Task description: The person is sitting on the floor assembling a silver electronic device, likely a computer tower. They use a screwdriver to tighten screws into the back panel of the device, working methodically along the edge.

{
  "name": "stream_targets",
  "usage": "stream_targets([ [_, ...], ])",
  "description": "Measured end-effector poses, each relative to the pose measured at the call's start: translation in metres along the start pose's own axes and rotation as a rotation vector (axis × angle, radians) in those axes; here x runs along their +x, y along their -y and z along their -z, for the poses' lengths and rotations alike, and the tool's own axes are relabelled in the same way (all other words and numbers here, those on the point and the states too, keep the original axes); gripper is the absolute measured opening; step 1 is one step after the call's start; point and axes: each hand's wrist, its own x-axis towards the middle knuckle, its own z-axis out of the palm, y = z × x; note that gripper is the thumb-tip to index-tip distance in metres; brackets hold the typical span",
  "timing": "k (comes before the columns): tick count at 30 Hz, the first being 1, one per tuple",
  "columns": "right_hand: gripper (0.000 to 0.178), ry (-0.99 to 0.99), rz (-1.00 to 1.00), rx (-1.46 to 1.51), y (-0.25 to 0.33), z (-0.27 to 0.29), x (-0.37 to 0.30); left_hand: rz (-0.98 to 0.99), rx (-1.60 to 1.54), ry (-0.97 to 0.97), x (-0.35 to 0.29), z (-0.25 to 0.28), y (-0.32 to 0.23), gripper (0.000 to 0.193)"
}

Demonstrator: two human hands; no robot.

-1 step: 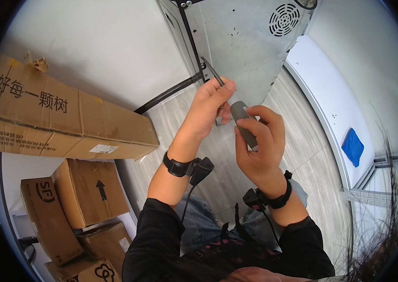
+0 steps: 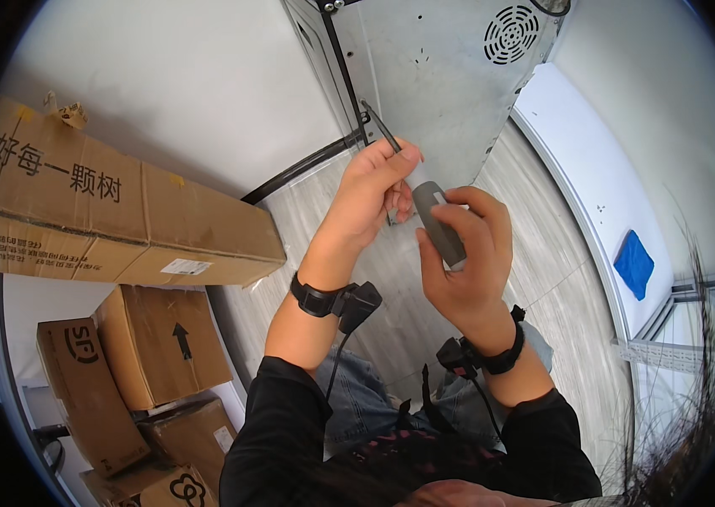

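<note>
A screwdriver [image 2: 442, 221] with a thick grey handle and a long dark shaft points up and to the left. My left hand [image 2: 366, 193] pinches its shaft close to the handle, thumb on top. Around the handle curl the fingers and thumb of my right hand [image 2: 475, 253]. The tip of the shaft meets the black-framed left edge of a grey metal cabinet panel [image 2: 433, 93], near a small dark fitting [image 2: 364, 118]. I cannot make out the screw or hole at the tip.
A long cardboard box [image 2: 129, 211] lies to the left, with smaller cartons [image 2: 167, 346] below it. On the right, a blue cloth-like piece [image 2: 634, 264] rests on a white ledge [image 2: 577, 144]. The panel has a round vent [image 2: 511, 35]. Wood-look floor [image 2: 535, 220] lies underneath.
The handle has turned slightly, so more of a pale patch on it shows. My right fingers have shifted a little on it; the left hand still pinches the shaft.
</note>
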Motion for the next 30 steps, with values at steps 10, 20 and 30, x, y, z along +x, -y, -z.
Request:
stream_targets([
  [10,0.033,0.015,-0.084,0.013,0.001,0.002,-0.006,-0.005,-0.052,-0.054,-0.001,-0.007,0.001,0.021],
  [20,0.033,-0.024,-0.07,0.048,0.003,0.0,-0.003,-0.006,-0.164,0.009,0.0,-0.005,0.002,0.019],
  [30,0.038,-0.048,-0.332,0.253,0.009,-0.001,-0.006,-0.036,-0.222,0.056,0.005,-0.005,0.005,0.018],
])
